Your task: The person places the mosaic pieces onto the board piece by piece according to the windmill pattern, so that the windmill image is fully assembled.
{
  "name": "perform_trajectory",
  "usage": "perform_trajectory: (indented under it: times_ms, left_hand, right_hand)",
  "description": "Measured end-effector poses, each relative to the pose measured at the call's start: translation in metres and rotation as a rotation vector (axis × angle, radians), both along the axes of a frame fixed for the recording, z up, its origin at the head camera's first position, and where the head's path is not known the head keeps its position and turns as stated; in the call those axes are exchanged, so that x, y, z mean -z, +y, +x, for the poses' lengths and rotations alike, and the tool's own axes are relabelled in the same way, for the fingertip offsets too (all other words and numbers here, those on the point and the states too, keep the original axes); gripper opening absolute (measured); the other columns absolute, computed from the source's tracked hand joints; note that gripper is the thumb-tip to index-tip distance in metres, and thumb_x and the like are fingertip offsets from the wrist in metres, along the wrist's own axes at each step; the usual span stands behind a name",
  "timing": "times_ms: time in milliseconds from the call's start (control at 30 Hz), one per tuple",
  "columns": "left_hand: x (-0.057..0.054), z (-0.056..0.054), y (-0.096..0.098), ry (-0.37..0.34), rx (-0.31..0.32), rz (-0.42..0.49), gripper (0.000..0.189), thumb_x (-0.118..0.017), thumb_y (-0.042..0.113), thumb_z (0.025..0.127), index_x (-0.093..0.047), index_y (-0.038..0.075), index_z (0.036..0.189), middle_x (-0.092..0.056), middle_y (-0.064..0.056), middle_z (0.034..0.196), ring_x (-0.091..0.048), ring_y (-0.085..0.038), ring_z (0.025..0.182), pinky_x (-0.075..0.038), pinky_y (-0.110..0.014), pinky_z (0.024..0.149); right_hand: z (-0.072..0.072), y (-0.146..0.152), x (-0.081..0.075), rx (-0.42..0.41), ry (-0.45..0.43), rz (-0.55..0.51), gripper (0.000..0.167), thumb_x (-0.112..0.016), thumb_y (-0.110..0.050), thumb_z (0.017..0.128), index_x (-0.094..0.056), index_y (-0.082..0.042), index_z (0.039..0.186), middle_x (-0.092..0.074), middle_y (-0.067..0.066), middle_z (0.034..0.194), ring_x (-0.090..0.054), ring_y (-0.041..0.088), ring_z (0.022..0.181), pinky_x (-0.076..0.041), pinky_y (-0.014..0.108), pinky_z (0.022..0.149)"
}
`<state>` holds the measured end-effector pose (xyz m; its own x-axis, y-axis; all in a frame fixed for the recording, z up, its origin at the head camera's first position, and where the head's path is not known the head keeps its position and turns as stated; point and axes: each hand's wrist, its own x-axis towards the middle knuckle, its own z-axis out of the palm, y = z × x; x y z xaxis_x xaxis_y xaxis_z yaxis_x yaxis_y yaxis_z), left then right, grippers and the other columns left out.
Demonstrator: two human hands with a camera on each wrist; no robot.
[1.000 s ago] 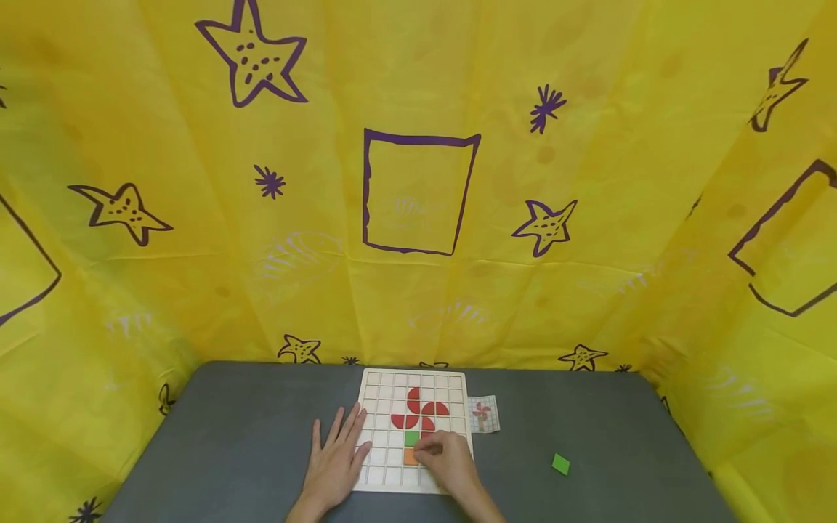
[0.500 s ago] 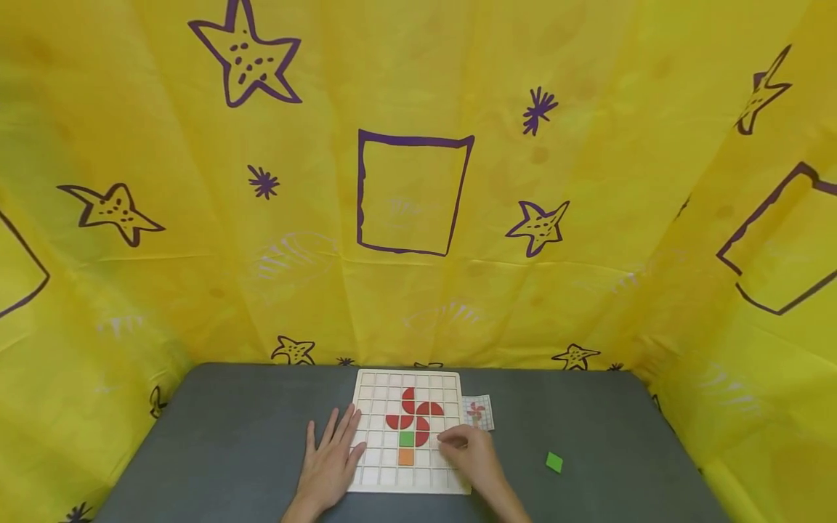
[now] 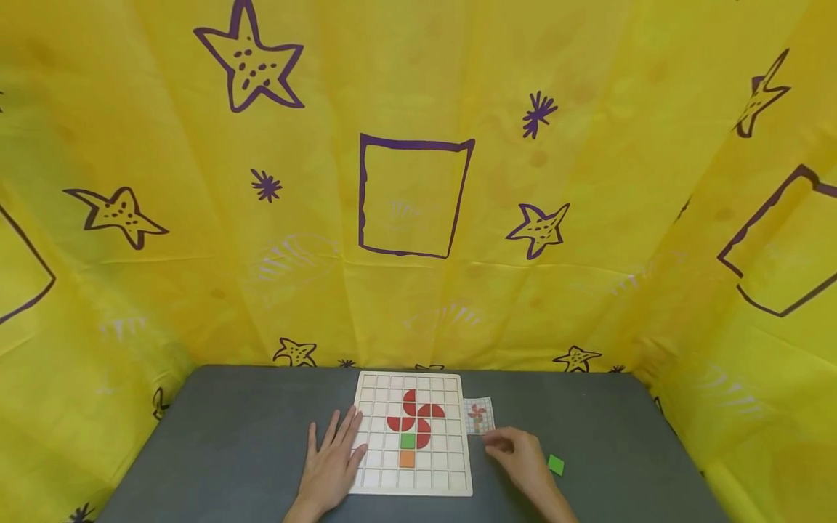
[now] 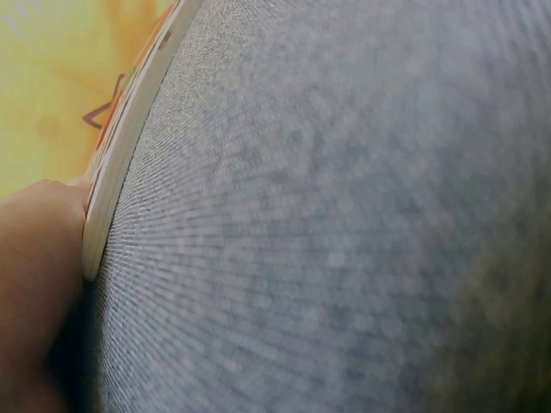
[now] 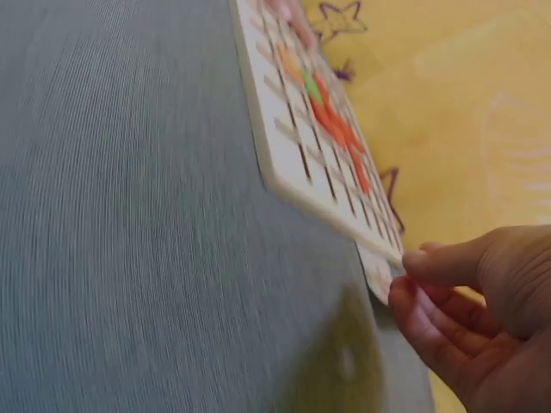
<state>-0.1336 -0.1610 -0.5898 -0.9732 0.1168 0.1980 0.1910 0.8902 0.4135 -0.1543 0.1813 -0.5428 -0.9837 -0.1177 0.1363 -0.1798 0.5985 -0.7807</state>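
A pale square grid board [image 3: 386, 479] lies on the dark grey table in the head view. On it sit red quarter-round pieces [image 3: 423, 434] in a pinwheel, with a green square tile [image 3: 408, 441] and an orange square tile [image 3: 407, 459] lined up below. My left hand [image 3: 330, 461] rests across the board's left edge, fingers spread and straight. To the board's right, my right hand [image 3: 523, 459] is over the table just in front of a small pattern card [image 3: 480, 418]. In the right wrist view its thumb and fingers [image 5: 443, 265] are bent and apart, holding nothing.
A loose green tile [image 3: 556, 465] lies on the grey table [image 3: 608, 428], close to the right hand's outer side. Yellow cloth [image 3: 418, 312] with purple drawings hangs behind the table and along both sides.
My right hand has moved right, off the orange tile and the board, to beside the pattern card. The orange tile stays in its square. My left hand stays at the board's edge.
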Motion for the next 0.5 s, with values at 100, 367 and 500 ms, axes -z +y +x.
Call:
perform_trajectory:
  times_ms: [100,367,500]
  left_hand:
    - [0.000,0.000,0.000,0.002,0.001,0.001,0.056,-0.048,0.038,0.102,-0.040,0.011,0.151,-0.035,-0.006,0.157,-0.026,-0.038,0.145,-0.002,-0.067,0.111]
    - [0.001,0.000,0.000,0.010,-0.001,-0.011,0.056,-0.048,0.039,0.102,-0.040,0.011,0.151,-0.035,-0.007,0.157,-0.027,-0.038,0.144,-0.002,-0.067,0.111]
    - [0.000,0.000,0.000,0.008,-0.005,-0.019,0.056,-0.048,0.039,0.102,-0.040,0.011,0.150,-0.036,-0.007,0.157,-0.027,-0.038,0.144,-0.002,-0.067,0.111]
  right_hand:
    - [-0.001,0.014,-0.002,0.003,0.010,0.046,0.014,-0.078,0.003,0.077,-0.075,-0.007,0.087,-0.071,0.000,0.082,-0.064,0.006,0.071,-0.053,0.023,0.063]
    - [-0.009,0.052,-0.008,-0.025,-0.029,0.172,0.021,-0.077,0.005,0.077,-0.073,-0.005,0.094,-0.071,0.003,0.088,-0.067,0.013,0.075,-0.054,0.022,0.066]
    - [-0.009,0.070,-0.008,-0.057,-0.036,0.222,0.021,-0.080,-0.001,0.077,-0.074,-0.007,0.096,-0.072,0.002,0.092,-0.068,0.018,0.081,-0.054,0.025,0.069]
